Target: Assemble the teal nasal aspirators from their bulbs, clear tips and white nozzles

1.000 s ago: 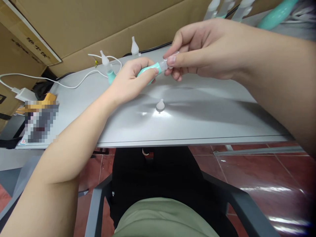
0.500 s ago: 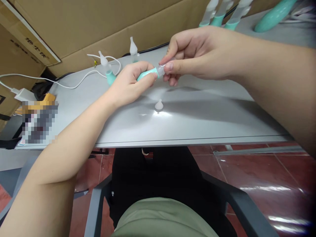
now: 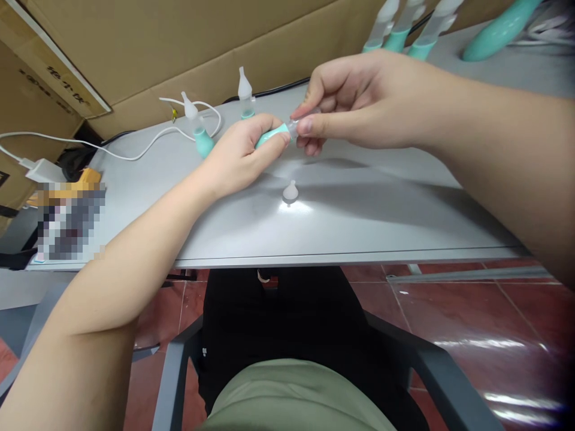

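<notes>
My left hand (image 3: 242,149) is closed around the teal body of a nasal aspirator (image 3: 271,136), held above the table. Pinched between the thumb and fingers of my right hand (image 3: 354,102) is its clear collection cup (image 3: 293,128), which meets the teal end. The fingers partly cover the cup, so I cannot tell whether it is fully seated. Below the hands, a small white nozzle tip (image 3: 291,193) stands on the grey table (image 3: 233,230).
Left of centre stand two teal aspirators with white nozzles, a nearer one (image 3: 203,142) and a farther one (image 3: 246,99). Several more (image 3: 422,48) are at the back right, beside a teal rounded body (image 3: 498,33). A white cable (image 3: 135,158) crosses the left side. Cardboard (image 3: 188,48) walls the back.
My left hand and the teal body have shifted slightly right, closer to my right hand. Less of the clear cup shows between them. The nozzle tip stays on the table.
</notes>
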`<state>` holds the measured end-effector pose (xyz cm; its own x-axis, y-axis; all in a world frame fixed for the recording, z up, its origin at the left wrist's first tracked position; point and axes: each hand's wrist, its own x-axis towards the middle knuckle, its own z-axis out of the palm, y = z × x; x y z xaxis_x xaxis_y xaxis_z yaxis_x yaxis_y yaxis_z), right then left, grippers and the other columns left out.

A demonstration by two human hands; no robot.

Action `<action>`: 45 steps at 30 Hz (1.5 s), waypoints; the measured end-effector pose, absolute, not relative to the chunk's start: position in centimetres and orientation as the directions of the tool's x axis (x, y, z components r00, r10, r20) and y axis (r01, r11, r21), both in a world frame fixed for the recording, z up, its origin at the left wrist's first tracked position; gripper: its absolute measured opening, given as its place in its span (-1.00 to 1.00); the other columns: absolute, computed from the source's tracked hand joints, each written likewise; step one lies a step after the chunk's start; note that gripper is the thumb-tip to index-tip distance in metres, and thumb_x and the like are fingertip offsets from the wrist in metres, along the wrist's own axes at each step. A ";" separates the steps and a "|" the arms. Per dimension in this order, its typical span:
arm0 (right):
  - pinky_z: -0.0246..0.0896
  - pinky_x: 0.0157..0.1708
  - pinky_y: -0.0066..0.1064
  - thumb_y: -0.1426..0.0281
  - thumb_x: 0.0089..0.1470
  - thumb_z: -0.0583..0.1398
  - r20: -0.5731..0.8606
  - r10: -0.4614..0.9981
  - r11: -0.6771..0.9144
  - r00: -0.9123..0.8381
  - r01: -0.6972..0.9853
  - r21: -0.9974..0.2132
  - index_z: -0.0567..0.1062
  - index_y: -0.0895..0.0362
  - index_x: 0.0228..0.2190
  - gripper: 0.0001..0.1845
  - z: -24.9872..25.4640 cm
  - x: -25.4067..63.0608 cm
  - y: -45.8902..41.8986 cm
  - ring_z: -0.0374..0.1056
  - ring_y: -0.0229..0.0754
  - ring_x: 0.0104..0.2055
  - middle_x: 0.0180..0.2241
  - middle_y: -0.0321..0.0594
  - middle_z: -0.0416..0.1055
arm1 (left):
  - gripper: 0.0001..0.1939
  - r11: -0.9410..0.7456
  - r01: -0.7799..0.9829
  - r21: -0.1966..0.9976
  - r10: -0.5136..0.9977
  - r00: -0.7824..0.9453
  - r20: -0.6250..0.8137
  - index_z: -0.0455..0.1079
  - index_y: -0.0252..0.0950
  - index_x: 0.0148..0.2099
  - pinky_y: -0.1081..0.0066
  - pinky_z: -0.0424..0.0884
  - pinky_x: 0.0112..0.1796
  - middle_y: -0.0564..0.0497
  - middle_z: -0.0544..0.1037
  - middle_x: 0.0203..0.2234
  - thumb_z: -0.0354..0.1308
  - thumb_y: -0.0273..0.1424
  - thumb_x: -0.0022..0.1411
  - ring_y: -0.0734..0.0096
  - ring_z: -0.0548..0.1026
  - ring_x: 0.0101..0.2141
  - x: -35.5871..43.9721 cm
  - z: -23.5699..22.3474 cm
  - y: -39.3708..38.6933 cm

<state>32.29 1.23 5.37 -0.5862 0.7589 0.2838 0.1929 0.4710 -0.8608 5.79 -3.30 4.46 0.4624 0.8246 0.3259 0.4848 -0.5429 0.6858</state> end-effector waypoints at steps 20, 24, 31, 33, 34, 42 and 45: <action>0.68 -0.24 -0.32 0.47 0.53 0.49 0.205 0.714 0.469 -0.669 0.240 -0.850 0.69 0.00 -0.19 -0.81 4.8 32.2 1.7 0.72 -0.15 -0.31 -0.30 -0.24 0.76 | -0.62 -0.520 0.600 0.608 0.845 0.468 0.260 0.42 -0.04 -0.24 -0.03 0.70 0.18 0.01 0.60 -0.41 0.25 -0.19 0.77 -0.02 0.74 -0.03 5.9 4.4 -3.1; 0.57 -0.29 -0.37 0.40 0.57 0.50 0.272 0.751 0.528 -0.601 0.301 -0.794 0.72 -0.05 -0.06 -0.90 5.5 31.9 1.2 0.69 -0.21 -0.30 -0.26 -0.29 0.77 | -0.69 -0.486 0.551 0.678 0.861 0.433 0.265 0.54 -0.12 -0.14 0.03 0.72 0.10 -0.03 0.77 -0.14 0.23 -0.22 0.79 0.11 0.74 -0.08 6.1 4.9 -2.9; 0.11 -0.38 -0.27 0.39 0.46 0.61 0.419 0.833 0.552 -0.362 0.487 -0.677 0.61 0.03 -0.19 -0.70 7.4 31.7 -1.7 0.29 -0.30 -0.40 -0.44 -0.39 0.50 | -0.83 -0.465 0.569 0.678 0.879 0.385 0.281 0.60 -0.15 -0.11 0.10 0.72 0.03 -0.02 0.79 -0.16 0.29 -0.34 0.67 0.20 0.74 -0.23 5.5 5.4 -2.4; 0.13 -0.35 -0.26 0.37 0.49 0.60 0.428 0.785 0.613 -0.449 0.458 -0.643 0.64 0.06 -0.29 -0.68 7.6 32.2 -1.9 0.31 -0.33 -0.39 -0.44 -0.37 0.50 | -0.86 -0.462 0.552 0.694 0.880 0.379 0.286 0.64 -0.16 -0.05 0.13 0.71 -0.01 -0.03 0.81 -0.11 0.27 -0.37 0.66 0.21 0.74 -0.22 5.4 5.3 -2.3; 0.16 -0.34 -0.27 0.36 0.49 0.59 0.404 0.748 0.644 -0.527 0.425 -0.637 0.68 0.06 -0.29 -0.70 7.5 32.4 -1.9 0.35 -0.34 -0.39 -0.44 -0.38 0.53 | -0.86 -0.464 0.546 0.698 0.880 0.376 0.290 0.66 -0.16 0.00 0.15 0.71 -0.03 -0.04 0.81 -0.08 0.26 -0.38 0.66 0.21 0.75 -0.21 5.4 5.3 -2.2; 0.25 -0.28 -0.39 0.22 0.57 0.54 0.018 0.608 0.715 -0.794 0.538 -0.446 0.91 0.00 -0.07 -0.86 5.1 31.0 -1.0 0.39 -0.40 -0.41 -0.41 -0.50 0.59 | -0.74 -0.498 0.606 0.621 0.864 0.406 0.297 0.67 -0.21 0.07 0.13 0.72 0.09 -0.02 0.79 -0.05 0.16 -0.27 0.81 0.17 0.81 -0.07 5.5 5.6 -2.2; 0.29 -0.27 -0.35 0.44 0.55 0.51 0.040 0.637 0.699 -0.770 0.554 -0.452 0.91 0.01 -0.15 -0.85 5.5 31.2 -0.6 0.38 -0.41 -0.43 -0.42 -0.52 0.60 | -0.75 -0.526 0.598 0.605 0.847 0.432 0.310 0.63 -0.17 -0.01 0.09 0.71 0.14 -0.06 0.84 0.00 0.23 -0.21 0.78 0.08 0.82 0.02 5.3 5.3 -1.9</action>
